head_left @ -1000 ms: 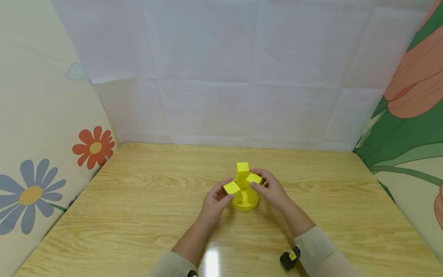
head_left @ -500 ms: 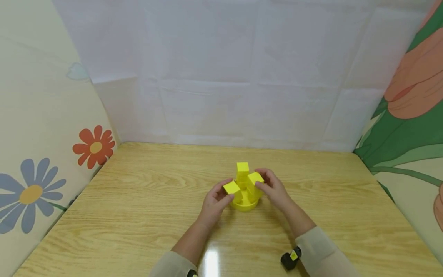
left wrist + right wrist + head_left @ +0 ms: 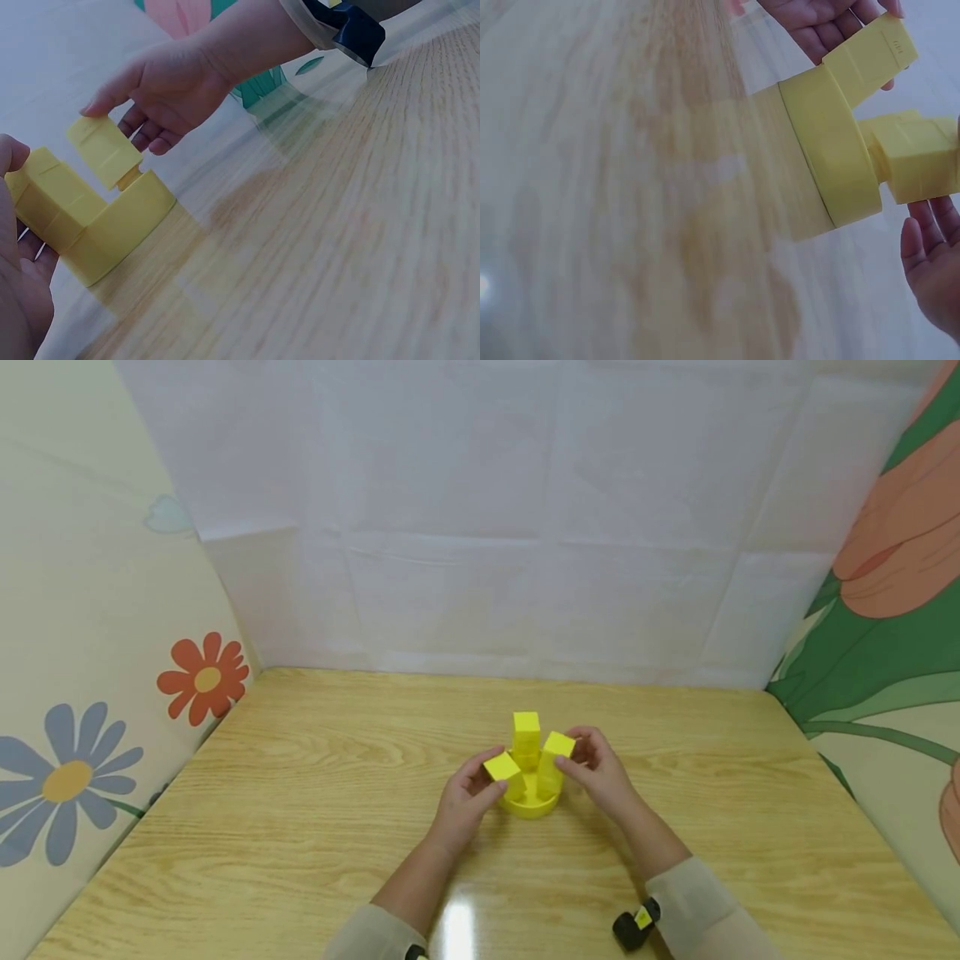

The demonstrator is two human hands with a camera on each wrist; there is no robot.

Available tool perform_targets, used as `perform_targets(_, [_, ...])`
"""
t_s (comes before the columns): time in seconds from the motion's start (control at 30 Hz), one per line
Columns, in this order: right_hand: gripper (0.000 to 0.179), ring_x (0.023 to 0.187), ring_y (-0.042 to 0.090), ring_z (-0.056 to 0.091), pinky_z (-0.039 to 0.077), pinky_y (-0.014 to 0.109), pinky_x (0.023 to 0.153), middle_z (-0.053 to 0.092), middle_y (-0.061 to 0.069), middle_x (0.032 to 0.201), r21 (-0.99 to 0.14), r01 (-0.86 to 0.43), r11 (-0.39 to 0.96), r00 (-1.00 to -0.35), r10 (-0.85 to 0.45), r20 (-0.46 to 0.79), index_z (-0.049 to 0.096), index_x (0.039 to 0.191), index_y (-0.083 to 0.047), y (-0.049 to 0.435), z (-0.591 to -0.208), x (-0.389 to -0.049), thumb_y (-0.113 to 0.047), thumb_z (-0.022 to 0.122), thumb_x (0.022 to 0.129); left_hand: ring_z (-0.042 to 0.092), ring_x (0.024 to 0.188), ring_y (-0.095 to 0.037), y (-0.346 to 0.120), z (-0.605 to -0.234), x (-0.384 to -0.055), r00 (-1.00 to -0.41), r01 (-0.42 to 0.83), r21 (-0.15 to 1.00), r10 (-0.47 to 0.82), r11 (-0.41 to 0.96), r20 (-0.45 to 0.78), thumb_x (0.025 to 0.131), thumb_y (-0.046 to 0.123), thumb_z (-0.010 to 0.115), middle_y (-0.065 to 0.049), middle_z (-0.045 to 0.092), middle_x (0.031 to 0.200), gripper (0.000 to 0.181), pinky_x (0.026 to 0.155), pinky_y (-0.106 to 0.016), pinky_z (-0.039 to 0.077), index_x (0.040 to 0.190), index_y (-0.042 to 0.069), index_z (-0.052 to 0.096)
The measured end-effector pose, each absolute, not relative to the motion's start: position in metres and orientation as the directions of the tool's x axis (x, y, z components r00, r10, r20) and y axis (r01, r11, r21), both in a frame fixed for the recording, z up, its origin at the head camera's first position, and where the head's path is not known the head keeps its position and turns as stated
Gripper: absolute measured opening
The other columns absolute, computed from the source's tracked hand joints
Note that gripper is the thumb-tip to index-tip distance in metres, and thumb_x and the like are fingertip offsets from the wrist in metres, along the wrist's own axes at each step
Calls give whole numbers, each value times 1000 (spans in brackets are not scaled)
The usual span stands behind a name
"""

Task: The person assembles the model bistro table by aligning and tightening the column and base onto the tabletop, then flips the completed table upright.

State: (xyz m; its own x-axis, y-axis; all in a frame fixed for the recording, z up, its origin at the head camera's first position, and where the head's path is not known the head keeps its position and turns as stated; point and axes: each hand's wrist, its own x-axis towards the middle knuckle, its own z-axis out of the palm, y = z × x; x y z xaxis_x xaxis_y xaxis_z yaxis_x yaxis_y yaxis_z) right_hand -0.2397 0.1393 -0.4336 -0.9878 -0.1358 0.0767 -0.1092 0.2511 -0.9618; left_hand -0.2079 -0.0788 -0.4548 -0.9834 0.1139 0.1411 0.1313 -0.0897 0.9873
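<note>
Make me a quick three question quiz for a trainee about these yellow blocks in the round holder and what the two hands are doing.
1. True or false: three yellow rectangular plastic blocks stand in the round yellow plastic holder.
2. Multiple choice: which block is the right hand touching? A. the left block B. the tall rear block C. the right block
3. Fill in: the holder rests on a light ____ tabletop.

Key
1. True. One leans left, one stands at the rear, one is on the right.
2. C. Its fingertips touch that block near the top, while the left hand touches the left one.
3. Wooden.
</note>
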Motion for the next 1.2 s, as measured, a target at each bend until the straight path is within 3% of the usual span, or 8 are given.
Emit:
perform_targets(0.33, [56, 84, 17, 45, 42, 21, 64, 49, 5, 95, -946, -92, 312, -984, -174, 39, 46, 144, -14, 141, -432, -238, -18, 68, 92, 52, 125, -25, -80, -455, -207, -981, 137, 987, 124, -85, 147, 90, -2, 59, -22, 51, 142, 49, 95, -15, 47, 137, -3, 51])
perform_targets(0.5, [54, 90, 15, 47, 45, 21, 71, 53, 11, 115, -948, -85, 306, -984, -178, 31, 45, 142, -12, 144, -433, -237, -18, 67, 93, 49, 131, -30, -80, -456, -208, -979, 143, 986, 132, -84, 153, 90, -1, 59, -22, 50, 143, 49, 98, -16, 45, 138, -4, 50])
perform_targets(0.63, [48, 101, 7, 51, 46, 17, 85, 49, 22, 134, -968, -130, 215, -974, -208, 85, 42, 141, -2, 147, -436, -237, -11, 57, 97, 46, 134, -32, -80, -456, -208, -979, 142, 986, 136, -84, 153, 90, -1, 59, -21, 49, 145, 49, 100, -17, 43, 138, -4, 49])
perform_targets(0.83, [44, 105, -4, 53, 45, 12, 93, 45, 31, 140, -986, -152, 71, -961, -242, 131, 38, 139, 8, 150, -438, -235, -2, 48, 97, 47, 133, -32, -80, -455, -207, -977, 143, 985, 142, -98, 156, 90, -1, 59, -22, 48, 145, 49, 99, -16, 44, 138, -5, 49])
perform_targets(1.07, [44, 99, 3, 56, 48, 14, 87, 58, 20, 123, -986, -106, 127, -979, -187, 81, 43, 134, 4, 150, -436, -233, -2, 60, 94, 47, 134, -33, -81, -456, -207, -978, 146, 985, 137, -92, 158, 90, -1, 59, -22, 49, 145, 50, 102, -19, 44, 138, -5, 48])
perform_targets(1.2, [40, 99, 3, 55, 48, 17, 87, 58, 3, 111, -983, -165, 80, -966, -213, 145, 41, 132, 9, 154, -439, -231, 0, 53, 95, 45, 136, -34, -80, -456, -208, -978, 150, 985, 135, -83, 160, 90, -2, 59, -23, 49, 145, 50, 105, -21, 43, 138, -5, 49])
